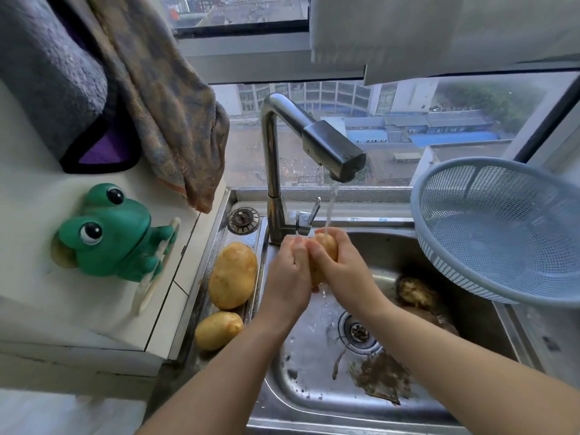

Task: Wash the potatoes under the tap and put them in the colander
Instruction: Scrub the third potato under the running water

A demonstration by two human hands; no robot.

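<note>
Sink [301,365]: dirt smears, drain strainer [359,332], brownish lump [416,291] hard to identify; washed potato [328,246] over the basin under the running tap [332,152], largely hidden by left hand [288,271] and right hand [342,268], fingers curled round it; colander [502,227] tilted on the right rim; large potato [233,274] and small potato [218,329] on the left ledge.

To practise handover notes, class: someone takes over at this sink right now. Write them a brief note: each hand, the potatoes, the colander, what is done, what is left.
Left hand and right hand both grip one potato under the running tap, above the sink.
A large potato and a small potato lie on the ledge left of the basin.
The colander sits at the sink's right; no potato shows in it.
Done: nothing in the colander yet.
Left: finish rinsing, drop it in, wash the other two.
</note>
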